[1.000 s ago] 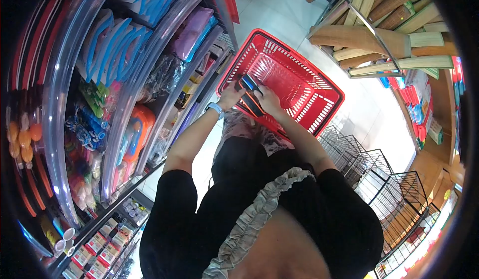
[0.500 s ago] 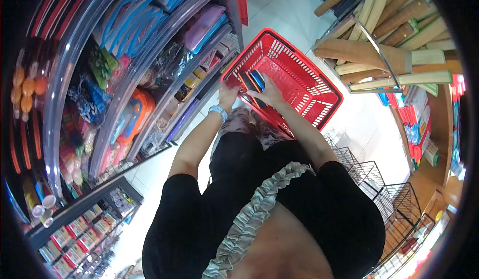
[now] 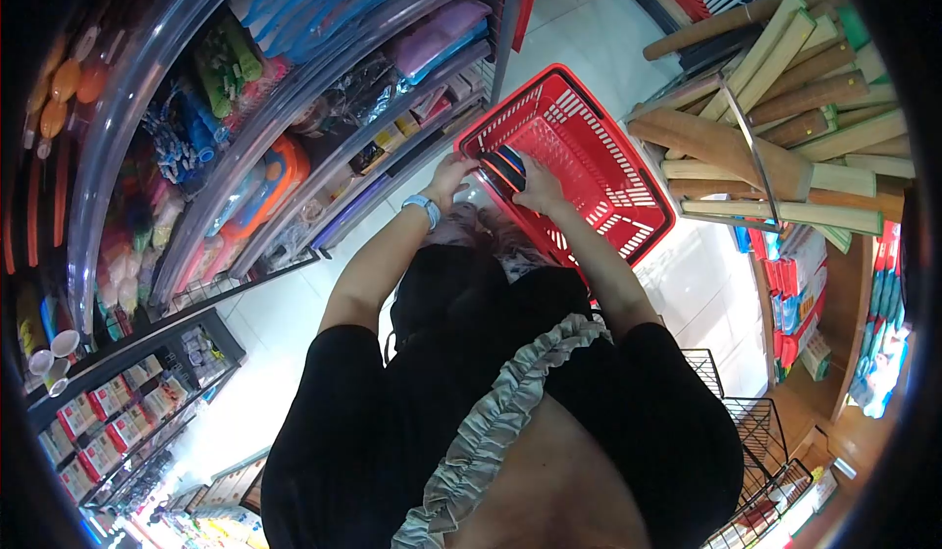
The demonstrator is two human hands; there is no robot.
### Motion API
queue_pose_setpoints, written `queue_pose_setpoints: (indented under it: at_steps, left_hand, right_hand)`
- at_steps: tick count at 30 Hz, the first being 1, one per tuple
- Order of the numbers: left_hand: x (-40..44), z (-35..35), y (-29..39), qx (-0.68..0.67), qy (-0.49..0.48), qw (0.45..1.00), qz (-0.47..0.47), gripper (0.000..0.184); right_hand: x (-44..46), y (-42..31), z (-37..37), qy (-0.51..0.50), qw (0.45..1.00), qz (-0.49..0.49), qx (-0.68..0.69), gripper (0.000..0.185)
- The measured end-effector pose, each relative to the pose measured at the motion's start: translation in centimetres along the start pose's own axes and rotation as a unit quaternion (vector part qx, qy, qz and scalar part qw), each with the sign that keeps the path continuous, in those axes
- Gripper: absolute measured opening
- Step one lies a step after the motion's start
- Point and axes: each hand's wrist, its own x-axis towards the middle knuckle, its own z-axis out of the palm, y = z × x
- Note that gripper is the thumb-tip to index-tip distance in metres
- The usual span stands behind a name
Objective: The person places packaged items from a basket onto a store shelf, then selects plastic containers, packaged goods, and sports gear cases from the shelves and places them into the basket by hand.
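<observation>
A red plastic shopping basket (image 3: pixel 643 171) with slotted walls is in front of my legs. Several dark flat pieces with blue and orange edges (image 3: pixel 503 169) are bunched together at its near left side; their kind is too unclear to name. My right hand (image 3: pixel 540 188) grips them from the right, fingers bent around their edge. On the other side, my left hand (image 3: pixel 451 178), with a light blue band at the wrist, has curled fingers against their left end, beside the basket's corner. Part of its grip is hidden. Something pale and shiny shows just below the pieces.
Curved shelves (image 3: pixel 324 68) with packaged goods run along the left. Wooden-handled goods (image 3: pixel 775 127) stick out of a wire rack on the right. Black wire baskets (image 3: pixel 756 431) stand at lower right, and a low rack of small boxes (image 3: pixel 118 412) at lower left.
My hands have drawn closer together around the dark pieces, which have turned slightly. The view has shifted, so the basket and shelves appear a little farther right.
</observation>
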Motion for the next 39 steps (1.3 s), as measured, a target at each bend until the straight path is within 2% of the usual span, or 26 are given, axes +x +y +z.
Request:
queue_pose_setpoints:
  at_steps: [2, 3, 6, 10, 11, 14, 15, 16, 20, 23, 26, 27, 31, 33, 34, 35, 37, 39]
  left_hand:
    - [-1.3, 0.4, 1.1, 0.001, -0.003, 1.000, -0.017, 0.066]
    - [-1.2, 0.3, 1.0, -0.004, 0.009, 1.000, -0.020, 0.053]
    - [-1.0, -0.6, 1.1, 0.016, -0.035, 0.998, -0.045, 0.049]
    - [-1.1, -1.7, 1.5, 0.011, -0.085, 0.994, -0.071, 0.036]
    - [-2.0, -1.9, 2.5, 0.021, -0.087, 0.991, -0.102, 0.035]
    - [1.2, -3.8, 0.0, 0.006, -0.119, 0.979, -0.166, 0.031]
    - [0.3, -4.0, 0.6, 0.004, -0.137, 0.984, -0.117, 0.032]
    - [-0.5, -4.1, 1.3, 0.001, -0.157, 0.985, -0.068, 0.034]
    - [-1.0, -4.6, 1.7, 0.017, -0.119, 0.990, -0.069, 0.041]
    - [-2.4, -5.5, 2.7, -0.021, -0.112, 0.990, -0.077, 0.045]
    - [-3.4, -7.0, 2.5, -0.015, -0.122, 0.991, -0.058, 0.044]
    - [-4.1, -7.4, 3.0, -0.028, -0.111, 0.992, -0.051, 0.038]
    - [-8.4, -7.1, 8.0, 0.098, -0.031, 0.993, 0.064, 0.030]
    - [-8.9, -8.2, 9.8, 0.204, -0.041, 0.943, 0.259, 0.031]
    - [-8.8, -8.5, 11.4, 0.254, -0.046, 0.899, 0.354, 0.031]
    - [-11.3, -7.8, 14.3, 0.321, 0.004, 0.856, 0.405, 0.030]
    - [-17.7, -6.3, 20.5, 0.429, 0.075, 0.744, 0.507, 0.025]
    - [-22.7, -5.8, 25.5, 0.492, 0.126, 0.609, 0.609, 0.023]
  right_hand:
    - [0.6, -0.4, 0.3, 0.018, 1.000, 0.010, 0.022, 0.092]
    - [1.1, -0.5, 0.6, 0.028, 0.999, 0.013, 0.032, 0.090]
    - [0.7, -0.8, 1.5, 0.077, 0.995, 0.019, 0.056, 0.089]
    - [0.2, -0.4, 3.0, 0.082, 0.993, -0.013, 0.089, 0.093]
    - [0.1, -0.9, 2.9, 0.091, 0.990, -0.021, 0.106, 0.094]
    - [-0.4, -2.3, 2.2, 0.099, 0.986, -0.016, 0.132, 0.095]
    - [0.0, -2.3, 2.2, 0.096, 0.983, -0.036, 0.155, 0.094]
    - [0.1, -2.2, 2.5, 0.099, 0.986, -0.015, 0.135, 0.093]
    - [-0.5, -3.2, 1.6, 0.103, 0.987, 0.055, 0.106, 0.089]
    - [-0.2, -1.6, 1.5, 0.102, 0.985, 0.033, 0.139, 0.083]
    - [-0.4, -0.6, 1.2, 0.101, 0.980, 0.041, 0.167, 0.081]
    - [-0.6, -0.8, 0.5, 0.089, 0.982, 0.048, 0.159, 0.081]
    - [-0.1, 0.7, 0.0, 0.084, 0.988, 0.048, 0.124, 0.079]
    - [-0.1, 0.9, 0.1, 0.078, 0.987, 0.043, 0.132, 0.078]
    - [0.2, 1.0, -0.4, 0.078, 0.987, 0.040, 0.134, 0.078]
    - [0.6, 1.0, -0.9, 0.073, 0.989, 0.031, 0.124, 0.077]
    - [1.0, 1.0, -1.4, 0.061, 0.993, 0.015, 0.103, 0.075]
    - [2.6, 0.8, -3.0, 0.078, 0.991, -0.083, 0.067, 0.069]
